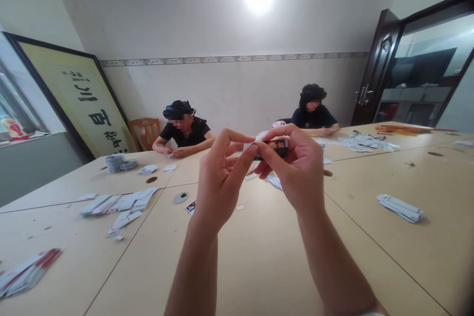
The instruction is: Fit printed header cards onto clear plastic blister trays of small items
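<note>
- Forearms are reaching up over the table, and I am holding both hands raised above its top, short of its far edge.
- My right hand is clamping a dark pack between thumb and fingers; my left hand is pinching at its left end, the fingertips hiding exactly which part.
- The pack is hanging between my hands, its long axis running side to side, roughly along the table's far edge. One end is pointing at my left fingertips, the other into my right palm; orange and red print is facing me.
- I am judging this step to be fine fingertip work at that left end; the next move is calling for a steady right grip and light left fingers.
- Red-ended slips are lying toward the table's near left corner, white slips farther in, and a pale bundle toward the right edge.
- Round stacks are standing toward the far left corner.
- Two co-workers, one on the left and one on the right, are sitting at the far edge, looking down.
</note>
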A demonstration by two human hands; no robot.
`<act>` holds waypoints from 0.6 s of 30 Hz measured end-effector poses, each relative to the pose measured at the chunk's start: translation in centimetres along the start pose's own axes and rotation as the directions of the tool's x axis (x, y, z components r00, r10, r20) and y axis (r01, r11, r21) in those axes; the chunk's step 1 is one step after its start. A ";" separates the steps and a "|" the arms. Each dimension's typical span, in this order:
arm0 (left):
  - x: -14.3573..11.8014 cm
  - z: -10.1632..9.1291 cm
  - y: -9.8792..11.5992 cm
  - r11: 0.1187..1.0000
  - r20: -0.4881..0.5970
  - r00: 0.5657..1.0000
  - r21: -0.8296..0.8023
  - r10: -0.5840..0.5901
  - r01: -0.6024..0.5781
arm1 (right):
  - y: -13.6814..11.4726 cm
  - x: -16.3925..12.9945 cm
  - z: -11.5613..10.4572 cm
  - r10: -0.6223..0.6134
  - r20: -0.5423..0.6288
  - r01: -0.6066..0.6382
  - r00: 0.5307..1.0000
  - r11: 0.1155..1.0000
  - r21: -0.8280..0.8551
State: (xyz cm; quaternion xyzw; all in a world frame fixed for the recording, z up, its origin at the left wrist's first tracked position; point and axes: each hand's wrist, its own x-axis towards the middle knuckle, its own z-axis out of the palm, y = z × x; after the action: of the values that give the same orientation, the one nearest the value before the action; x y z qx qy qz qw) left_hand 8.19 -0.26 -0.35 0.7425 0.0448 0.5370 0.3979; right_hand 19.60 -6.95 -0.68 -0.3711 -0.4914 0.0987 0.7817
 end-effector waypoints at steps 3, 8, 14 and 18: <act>0.1 -0.1 0.0 1.000 0.009 1.000 -0.006 0.003 -0.003 | 0.0 0.1 -0.1 -0.002 0.010 0.002 1.000 1.000 0.002; 0.1 -0.2 0.1 0.999 0.026 1.000 -0.029 -0.015 0.016 | 0.0 0.1 -0.2 0.001 0.021 0.000 1.000 1.000 -0.030; 0.4 -0.5 0.0 0.992 0.004 0.997 -0.104 -0.071 0.071 | 0.1 0.3 -0.2 -0.004 0.010 0.004 1.000 1.000 -0.005; 0.5 -1.2 0.2 0.982 -0.026 0.995 -0.162 -0.099 0.094 | 0.0 0.3 -0.2 0.037 0.062 -0.040 0.997 0.998 0.039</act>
State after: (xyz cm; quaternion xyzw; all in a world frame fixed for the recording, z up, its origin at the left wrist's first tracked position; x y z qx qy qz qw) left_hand 7.33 0.51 0.27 0.6957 0.0442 0.5317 0.4810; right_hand 19.96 -6.89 -0.55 -0.3613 -0.5059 0.1351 0.7716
